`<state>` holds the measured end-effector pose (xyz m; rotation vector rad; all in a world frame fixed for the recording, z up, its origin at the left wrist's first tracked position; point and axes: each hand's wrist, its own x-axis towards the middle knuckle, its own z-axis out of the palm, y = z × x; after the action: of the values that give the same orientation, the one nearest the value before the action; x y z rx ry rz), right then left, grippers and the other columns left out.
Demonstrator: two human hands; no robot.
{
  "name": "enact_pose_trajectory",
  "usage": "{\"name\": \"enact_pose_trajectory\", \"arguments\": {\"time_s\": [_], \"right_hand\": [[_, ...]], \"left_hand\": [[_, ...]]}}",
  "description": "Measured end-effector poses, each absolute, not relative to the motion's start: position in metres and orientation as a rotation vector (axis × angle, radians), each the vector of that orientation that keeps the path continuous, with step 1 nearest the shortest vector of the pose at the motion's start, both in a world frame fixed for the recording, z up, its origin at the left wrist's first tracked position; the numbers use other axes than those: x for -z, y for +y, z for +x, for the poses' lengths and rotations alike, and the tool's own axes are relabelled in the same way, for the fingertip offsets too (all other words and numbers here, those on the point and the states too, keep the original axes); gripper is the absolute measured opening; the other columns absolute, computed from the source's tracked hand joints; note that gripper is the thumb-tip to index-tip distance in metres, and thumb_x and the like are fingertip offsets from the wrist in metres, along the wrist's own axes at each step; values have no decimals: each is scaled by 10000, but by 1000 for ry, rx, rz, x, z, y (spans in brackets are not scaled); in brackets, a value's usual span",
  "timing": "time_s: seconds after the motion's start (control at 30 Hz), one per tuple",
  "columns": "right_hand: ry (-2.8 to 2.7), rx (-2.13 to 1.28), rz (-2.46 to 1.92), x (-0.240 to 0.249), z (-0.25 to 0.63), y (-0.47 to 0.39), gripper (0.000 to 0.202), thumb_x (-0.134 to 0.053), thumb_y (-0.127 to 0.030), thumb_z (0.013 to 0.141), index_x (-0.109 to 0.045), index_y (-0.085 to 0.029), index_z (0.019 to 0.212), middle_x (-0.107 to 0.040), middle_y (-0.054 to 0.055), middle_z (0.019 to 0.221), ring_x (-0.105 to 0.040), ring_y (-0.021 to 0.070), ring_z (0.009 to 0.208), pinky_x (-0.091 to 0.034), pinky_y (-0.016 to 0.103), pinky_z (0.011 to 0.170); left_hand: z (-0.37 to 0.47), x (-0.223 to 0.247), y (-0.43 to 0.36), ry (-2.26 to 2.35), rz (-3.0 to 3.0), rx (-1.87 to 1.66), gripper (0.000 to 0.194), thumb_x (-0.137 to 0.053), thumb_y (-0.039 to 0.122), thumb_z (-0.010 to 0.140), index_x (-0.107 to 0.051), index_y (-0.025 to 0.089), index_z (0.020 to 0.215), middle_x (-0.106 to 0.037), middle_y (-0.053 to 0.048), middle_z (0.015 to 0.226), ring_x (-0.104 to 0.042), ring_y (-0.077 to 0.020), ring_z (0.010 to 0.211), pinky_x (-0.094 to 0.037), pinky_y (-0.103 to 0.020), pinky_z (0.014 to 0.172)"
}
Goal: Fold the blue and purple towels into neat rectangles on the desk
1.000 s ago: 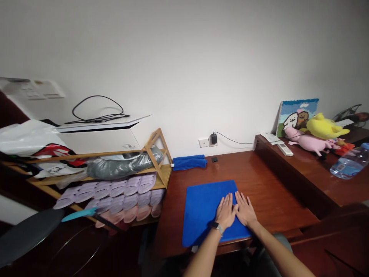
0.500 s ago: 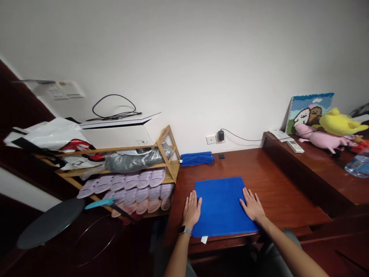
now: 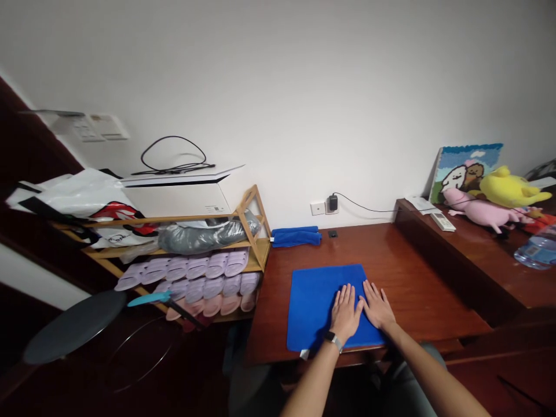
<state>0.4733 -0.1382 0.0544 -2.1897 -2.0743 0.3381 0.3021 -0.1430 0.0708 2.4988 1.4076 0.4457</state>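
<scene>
A blue towel [image 3: 310,304] lies spread flat on the reddish-brown wooden desk [image 3: 417,289], with a small white tag at its near edge. On the right half of the towel, my left hand [image 3: 346,313] rests palm down with fingers stretched out; a watch is on its wrist. Just beside it, my right hand [image 3: 379,305] lies flat over the towel's right edge, fingers apart. The two thumbs nearly meet. Neither hand grasps anything.
Rolled blue towels [image 3: 296,236] lie at the desk's back left. Left stands a wooden rack [image 3: 256,231] with slippers [image 3: 204,266] and a white box [image 3: 182,200]. On the raised right surface are plush toys [image 3: 482,211], a remote control [image 3: 443,222] and a water bottle [image 3: 536,252].
My left hand has moved right across the towel, from its left edge to beside my right hand. My right hand stays at the right edge. The towel lies flat as before.
</scene>
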Motion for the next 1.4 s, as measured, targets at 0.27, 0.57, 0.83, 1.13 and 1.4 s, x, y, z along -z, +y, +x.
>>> {"name": "enact_pose_trajectory", "arguments": {"time_s": [0.27, 0.57, 0.83, 1.13, 1.4], "right_hand": [[-2075, -235, -2111, -44, 471, -188, 703, -114, -544, 1054, -186, -210, 1669, -208, 8, 1731, -109, 221, 1613, -68, 482, 1310], [-2080, -278, -2127, -43, 467, -206, 686, -168, -516, 1055, -171, -202, 1665, -188, 21, 1728, -120, 232, 1611, -62, 498, 1311], [-2086, -259, -2119, -41, 468, -208, 674, -241, -462, 1044, -176, -211, 1666, -188, 17, 1730, -105, 246, 1613, -81, 502, 1309], [-2037, -261, -2121, -41, 468, -209, 733, -151, -586, 1051, -157, -197, 1672, -217, 24, 1726, -124, 231, 1611, -71, 498, 1311], [-2048, -283, -2152, -35, 470, -205, 746, -171, -599, 1041, -185, -199, 1671, -229, 30, 1726, -138, 223, 1608, -88, 498, 1310]], "left_hand": [[307, -49, -147, 1422, 2507, -476, 701, -173, 536, 1071, -193, 171, 1669, -243, -90, 1723, -165, -244, 1603, -202, -503, 1322], [323, -60, -153, 1362, 2549, -433, 707, -161, 542, 1072, -248, 151, 1655, -274, -97, 1714, -187, -228, 1602, -160, -475, 1329], [314, -52, -169, 1278, 2595, -387, 666, -185, 511, 1080, -126, 223, 1678, -237, -44, 1724, -188, -218, 1600, -198, -476, 1324], [129, -48, -159, 2005, 2351, -403, 720, -205, 578, 1068, -240, 167, 1659, -328, -116, 1687, -284, -275, 1571, -261, -520, 1287], [122, -44, -164, 2030, 2368, -433, 718, -237, 577, 1067, -209, 183, 1667, -348, -119, 1676, -306, -281, 1562, -288, -523, 1275]]}}
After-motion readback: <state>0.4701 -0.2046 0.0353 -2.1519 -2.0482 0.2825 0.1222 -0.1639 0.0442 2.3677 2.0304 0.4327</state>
